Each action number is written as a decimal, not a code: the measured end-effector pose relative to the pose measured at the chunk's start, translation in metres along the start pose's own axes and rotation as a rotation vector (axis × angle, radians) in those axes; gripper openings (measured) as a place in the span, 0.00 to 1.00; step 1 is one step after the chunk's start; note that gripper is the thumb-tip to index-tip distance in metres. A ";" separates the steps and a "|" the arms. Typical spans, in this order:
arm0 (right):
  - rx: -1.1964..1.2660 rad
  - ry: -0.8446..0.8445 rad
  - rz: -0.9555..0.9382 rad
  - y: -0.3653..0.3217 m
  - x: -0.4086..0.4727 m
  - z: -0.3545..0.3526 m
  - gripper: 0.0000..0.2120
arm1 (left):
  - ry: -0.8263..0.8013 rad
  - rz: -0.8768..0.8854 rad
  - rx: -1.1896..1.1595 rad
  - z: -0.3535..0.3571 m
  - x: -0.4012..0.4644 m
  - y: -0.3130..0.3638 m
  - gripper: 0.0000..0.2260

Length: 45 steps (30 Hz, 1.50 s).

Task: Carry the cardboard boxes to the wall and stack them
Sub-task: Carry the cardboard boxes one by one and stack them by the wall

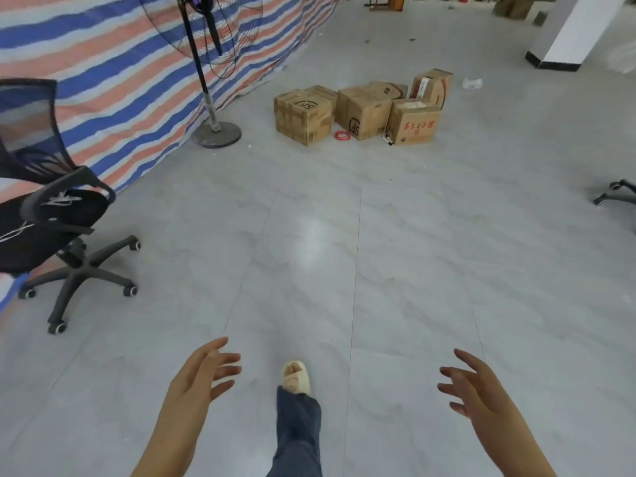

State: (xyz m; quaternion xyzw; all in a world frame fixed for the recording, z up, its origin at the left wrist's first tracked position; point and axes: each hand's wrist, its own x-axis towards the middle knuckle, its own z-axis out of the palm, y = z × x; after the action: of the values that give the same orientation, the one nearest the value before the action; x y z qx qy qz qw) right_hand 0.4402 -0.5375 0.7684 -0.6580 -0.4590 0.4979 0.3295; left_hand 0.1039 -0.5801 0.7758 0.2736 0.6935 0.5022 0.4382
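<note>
Several brown cardboard boxes sit in a cluster on the grey tiled floor far ahead. The leftmost box (304,115) has a black logo on top. A middle box (363,111) stands beside it, and a box with red writing (413,123) is at the right front. One more box (432,86) stands behind them. My left hand (203,373) and my right hand (471,383) are held out low in front of me, fingers spread and relaxed, holding nothing, far from the boxes. My foot (294,375) steps forward between them.
A striped tarpaulin wall (103,74) runs along the left. A standing fan (215,127) rises beside it. A black office chair (58,222) stands at left. Another chair's base (616,194) shows at the right edge. A white pillar (571,32) stands far right. A red coil (342,135) lies by the boxes.
</note>
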 end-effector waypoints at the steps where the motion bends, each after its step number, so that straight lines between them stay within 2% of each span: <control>1: 0.001 0.025 0.006 -0.004 0.021 0.002 0.44 | 0.010 -0.009 -0.007 0.006 0.019 0.003 0.12; 2: 0.011 0.031 0.014 -0.012 0.043 0.006 0.40 | 0.016 -0.019 -0.012 0.012 0.039 0.006 0.11; 4: 0.047 0.028 0.009 -0.036 0.085 0.014 0.17 | 0.011 -0.029 -0.011 0.024 0.085 0.016 0.11; 5: 0.056 0.042 0.006 -0.048 0.107 0.017 0.13 | 0.007 -0.031 -0.006 0.031 0.110 0.025 0.12; 6: 0.071 0.046 -0.001 -0.063 0.129 0.018 0.18 | 0.000 -0.034 -0.001 0.038 0.135 0.037 0.11; 8: 0.050 0.082 -0.012 -0.093 0.173 0.021 0.41 | -0.025 -0.015 0.018 0.056 0.184 0.071 0.11; 9: 0.049 0.100 -0.028 -0.106 0.195 0.023 0.44 | -0.035 0.012 0.031 0.067 0.208 0.090 0.10; 10: 0.059 0.117 -0.040 -0.118 0.217 0.027 0.41 | -0.048 0.049 0.049 0.076 0.233 0.108 0.10; 12: 0.060 0.091 -0.074 -0.140 0.255 0.036 0.19 | -0.095 0.119 0.117 0.093 0.280 0.138 0.10; 13: 0.044 0.087 -0.082 -0.146 0.275 0.040 0.13 | -0.118 0.144 0.144 0.102 0.300 0.152 0.10; 17: 0.106 0.050 -0.037 -0.170 0.340 0.049 0.16 | -0.141 0.162 0.153 0.135 0.370 0.188 0.11; 18: 0.129 0.031 -0.004 -0.174 0.356 0.050 0.23 | -0.142 0.152 0.154 0.143 0.384 0.190 0.11; 20: 0.181 0.034 0.034 -0.173 0.392 0.047 0.45 | -0.140 0.119 0.164 0.156 0.413 0.189 0.11; 21: 0.206 0.061 0.050 -0.173 0.412 0.045 0.49 | -0.127 0.098 0.165 0.162 0.427 0.187 0.11; 22: 0.209 0.080 0.061 -0.174 0.436 0.044 0.50 | -0.107 0.078 0.167 0.168 0.443 0.185 0.11; 23: 0.213 0.079 0.075 -0.178 0.459 0.042 0.46 | -0.082 0.059 0.170 0.174 0.459 0.184 0.11; 25: 0.250 0.070 0.103 -0.193 0.506 0.038 0.32 | -0.035 0.033 0.176 0.188 0.493 0.186 0.11; 26: 0.250 0.065 0.101 -0.201 0.533 0.034 0.31 | -0.013 0.023 0.182 0.197 0.510 0.190 0.10; 28: 0.197 0.063 0.075 -0.224 0.587 0.027 0.45 | 0.022 0.010 0.192 0.219 0.545 0.206 0.10; 29: 0.165 0.075 0.060 -0.239 0.613 0.025 0.47 | 0.030 0.010 0.205 0.231 0.563 0.216 0.10; 30: 0.149 0.060 0.031 -0.253 0.642 0.024 0.44 | 0.028 0.017 0.214 0.244 0.581 0.227 0.10; 32: 0.167 0.034 -0.024 -0.279 0.688 0.025 0.20 | 0.026 0.041 0.238 0.263 0.610 0.246 0.10; 33: 0.132 0.016 -0.042 -0.291 0.716 0.026 0.12 | 0.030 0.042 0.244 0.273 0.628 0.253 0.10; 37: -0.007 -0.035 -0.108 -0.341 0.808 0.042 0.14 | 0.059 0.019 0.233 0.300 0.685 0.281 0.11; 41: -0.031 -0.083 -0.080 -0.371 0.888 0.067 0.15 | 0.098 -0.019 0.220 0.316 0.760 0.298 0.11; 45: 0.013 -0.052 -0.036 -0.395 0.962 0.096 0.14 | 0.094 -0.012 0.235 0.334 0.862 0.330 0.10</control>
State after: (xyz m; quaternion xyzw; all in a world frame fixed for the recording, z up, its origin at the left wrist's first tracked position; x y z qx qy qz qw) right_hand 0.3196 0.4999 0.7529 -0.6344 -0.4759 0.5116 0.3305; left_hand -0.0229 0.3928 0.7602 0.2952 0.7690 0.4270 0.3729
